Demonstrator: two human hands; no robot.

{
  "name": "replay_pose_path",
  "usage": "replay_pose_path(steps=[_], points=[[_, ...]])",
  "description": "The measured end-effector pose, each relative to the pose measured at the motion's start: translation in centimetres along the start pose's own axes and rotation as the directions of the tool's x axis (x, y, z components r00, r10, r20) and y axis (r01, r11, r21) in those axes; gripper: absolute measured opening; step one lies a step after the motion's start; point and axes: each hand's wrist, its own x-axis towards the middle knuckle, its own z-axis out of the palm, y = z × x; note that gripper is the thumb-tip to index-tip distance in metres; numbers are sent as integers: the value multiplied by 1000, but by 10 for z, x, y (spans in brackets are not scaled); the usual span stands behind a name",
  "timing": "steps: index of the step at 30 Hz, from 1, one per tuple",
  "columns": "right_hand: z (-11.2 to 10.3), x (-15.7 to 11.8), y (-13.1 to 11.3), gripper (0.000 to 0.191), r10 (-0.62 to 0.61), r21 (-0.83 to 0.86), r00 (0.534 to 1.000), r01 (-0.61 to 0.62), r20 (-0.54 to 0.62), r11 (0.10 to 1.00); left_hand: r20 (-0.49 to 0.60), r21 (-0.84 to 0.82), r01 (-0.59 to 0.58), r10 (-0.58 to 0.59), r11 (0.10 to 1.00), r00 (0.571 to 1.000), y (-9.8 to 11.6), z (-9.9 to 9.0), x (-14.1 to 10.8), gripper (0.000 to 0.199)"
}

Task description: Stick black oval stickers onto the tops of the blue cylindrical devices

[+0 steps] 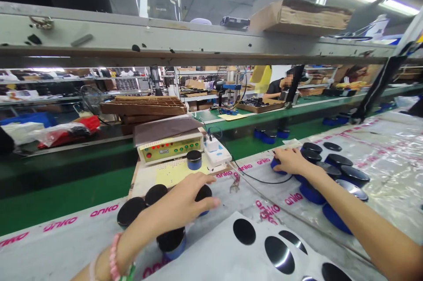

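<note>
My left hand (190, 195) hovers over a short blue cylinder with a black top (204, 192), its thumb and fingers apart on either side of it. Whether the fingers touch it I cannot tell. More such black-topped cylinders (131, 211) stand under and beside my left wrist. My right hand (291, 161) has its fingers curled round a blue cylinder (276, 165) at the left edge of a group of black-topped ones (339, 160). In front of me lies a white sheet (211, 254) bearing round black discs (244, 231).
A control box (170, 151) with lit lamps stands beyond my left hand, a lone cylinder (194, 160) before it. A black cable (261, 180) crosses the printed plastic cover. A green conveyor belt (66, 193) runs behind; a shelf (198, 43) spans overhead. Another person (280, 87) sits across.
</note>
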Motion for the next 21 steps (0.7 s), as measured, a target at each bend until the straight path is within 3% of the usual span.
replay_pose_path(steps=[2, 3, 5, 6, 7, 8, 9, 11, 14, 17, 21], points=[[-9, -16, -13, 32, -114, 95, 993, 112, 12, 989, -50, -315, 10, -27, 949, 998, 14, 8, -6, 43], [-15, -28, -25, 34, -188, 167, 982, 185, 2, 968, -58, -505, 28, -66, 862, 996, 20, 13, -7, 45], [-24, -58, -55, 34, -353, 326, 934, 349, -47, 879, -1, -820, 85, -151, 566, 989, 29, 21, -9, 53], [-28, -75, -72, 37, -473, 519, 875, 454, -105, 724, 71, -913, 124, -150, 388, 986, 32, 25, -10, 58], [-31, -92, -88, 42, -554, 640, 820, 504, -144, 580, 158, -958, 179, -109, 224, 981, 34, 28, -10, 63], [-33, -107, -102, 47, -616, 671, 773, 538, -152, 510, 236, -967, 238, -36, 90, 971, 34, 30, -11, 70], [-35, -121, -114, 52, -638, 650, 750, 575, -175, 497, 291, -957, 292, 44, -8, 956, 35, 31, -13, 75], [-36, -140, -129, 51, -631, 503, 738, 649, -239, 570, 321, -935, 335, 120, -116, 939, 33, 29, -18, 77], [-36, -155, -135, 14, -552, 257, 703, 693, -449, 674, 241, -966, 235, -50, -106, 969, 30, 22, -30, 55], [-34, -162, -138, 29, -578, 163, 640, 729, -505, 665, 149, -986, 160, -187, 47, 971, 30, 17, -41, 42], [-28, -166, -148, 28, -654, 118, 596, 774, -467, 622, 55, -983, 81, -152, 167, 987, 32, 17, -44, 50]])
